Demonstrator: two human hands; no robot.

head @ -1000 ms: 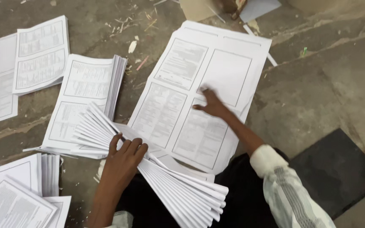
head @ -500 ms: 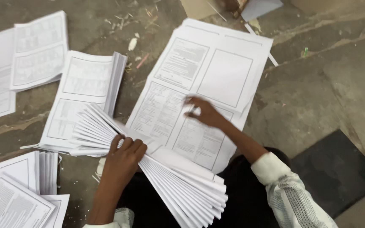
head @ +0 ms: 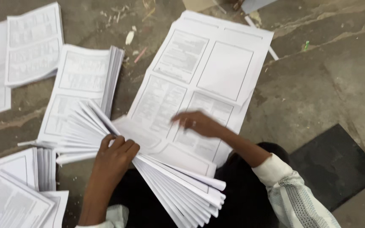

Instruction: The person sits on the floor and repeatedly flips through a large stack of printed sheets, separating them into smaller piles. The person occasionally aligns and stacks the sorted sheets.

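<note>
Fingers of our left hand [head: 115,155] were curled over the middle of a fanned bundle of folded sheets [head: 148,169], pressing it down and gripping it where the folds met, the fan spreading to the upper left and to the lower right across our lap. Our right hand [head: 197,123] lay blurred over the lower part of the large printed sheet [head: 203,80], fingers loosely spread and flat, holding nothing that we could make out; whether the tips touched the paper we could not tell. A second before, that hand had rested higher and further right on the sheet, and half a second before it had already slid down toward us; now it had come closer to the fan, near its upper edge. The left hand had kept its place on the bundle throughout. The large sheet lay flat on the concrete floor [head: 317,84], just beyond the fan. To the left of it stood a thick stack of folded sheets [head: 85,84], further left another stack [head: 32,42], and more stacks [head: 13,190] at the lower left. A dark mat [head: 339,169] lay to our right.
</note>
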